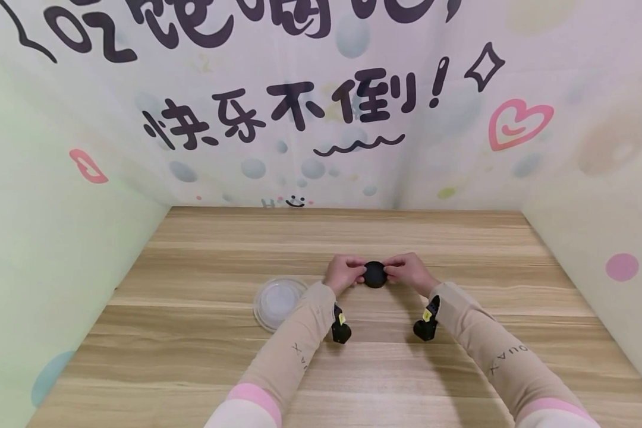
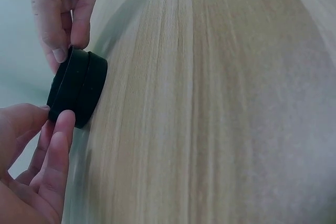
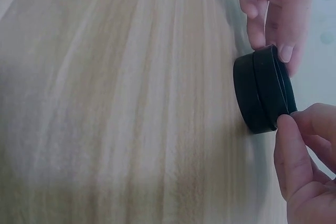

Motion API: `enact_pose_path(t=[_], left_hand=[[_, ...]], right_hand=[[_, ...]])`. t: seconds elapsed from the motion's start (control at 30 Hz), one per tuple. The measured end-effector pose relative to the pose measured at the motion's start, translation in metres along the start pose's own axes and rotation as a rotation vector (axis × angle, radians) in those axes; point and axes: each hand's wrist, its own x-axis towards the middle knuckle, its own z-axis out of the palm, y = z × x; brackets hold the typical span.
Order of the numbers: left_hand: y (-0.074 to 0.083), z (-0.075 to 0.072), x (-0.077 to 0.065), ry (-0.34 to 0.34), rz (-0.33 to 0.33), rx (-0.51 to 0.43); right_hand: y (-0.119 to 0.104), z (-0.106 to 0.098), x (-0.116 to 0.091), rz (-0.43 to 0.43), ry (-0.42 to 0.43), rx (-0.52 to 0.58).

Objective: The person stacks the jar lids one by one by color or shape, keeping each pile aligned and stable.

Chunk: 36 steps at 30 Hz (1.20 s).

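A short, round black container (image 1: 375, 274) with a seam around its side sits on the wooden table between both hands. My left hand (image 1: 345, 273) pinches its left edge between thumb and fingertips. From the opposite side, my right hand (image 1: 409, 273) grips the right edge the same way. In the left wrist view the black container (image 2: 77, 87) shows its side band, with the left thumb at its upper rim. The right wrist view shows the container (image 3: 264, 90) from the other side, right thumb and fingertips at the upper rim.
To the left of the hands, partly covered by the left sleeve, lies a clear round plastic dish or lid (image 1: 270, 297). The wooden table (image 1: 235, 238) meets a printed backdrop (image 1: 219, 178) at its far edge. Pale side panels border it. Each wrist wears a black camera.
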Motion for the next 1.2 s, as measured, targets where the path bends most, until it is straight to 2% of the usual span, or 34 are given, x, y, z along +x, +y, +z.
enact_pose_path(t=[0.33, 0.97, 1.2], left_hand=[[-0.0041, 0.0028, 0.0023, -0.001, 0.019, -0.004], [-0.0053, 0.0032, 0.0011, -0.014, 0.05, -0.009], [-0.0069, 0.0014, 0.0016, -0.018, 0.075, 0.024]], right_hand=[[0.0043, -0.0007, 0.002, 0.002, 0.007, -0.008], [-0.0009, 0.0005, 0.0001, -0.01, 0.001, -0.071], [-0.0002, 0.0009, -0.0003, -0.023, 0.002, -0.084]])
